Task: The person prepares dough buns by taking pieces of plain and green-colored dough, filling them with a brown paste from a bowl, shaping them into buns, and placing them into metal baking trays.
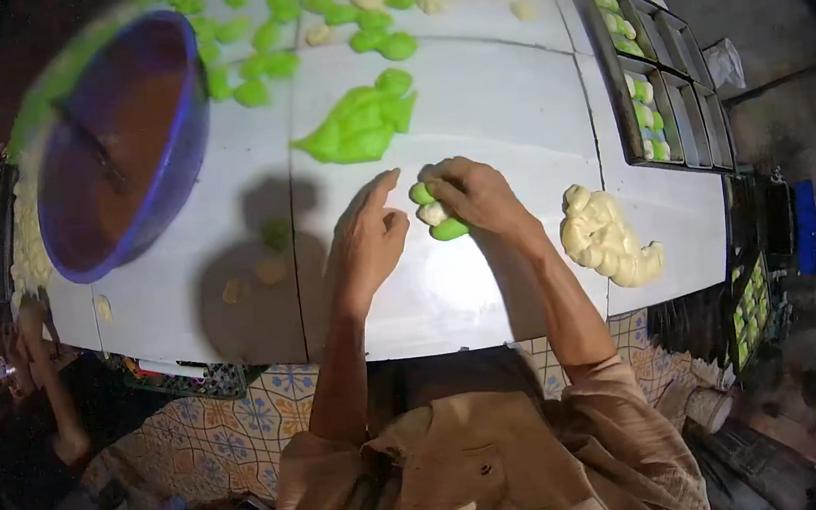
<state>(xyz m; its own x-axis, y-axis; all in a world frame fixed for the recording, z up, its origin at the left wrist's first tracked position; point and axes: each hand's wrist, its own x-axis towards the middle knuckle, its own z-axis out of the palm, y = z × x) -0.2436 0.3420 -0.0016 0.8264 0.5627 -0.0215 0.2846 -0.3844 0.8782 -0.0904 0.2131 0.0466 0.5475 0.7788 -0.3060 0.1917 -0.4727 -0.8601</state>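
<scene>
The step in hand looks like grouping dough: the right hand pinches a cluster of green and cream dough pieces over the surface; the left hand, fingers spread, is just beside, apart. Moving the cluster (soft, probably easily dented) calls for a light, even grip.

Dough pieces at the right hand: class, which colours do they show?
The dough pieces are bright green and pale cream, clearest in the head view.
</scene>
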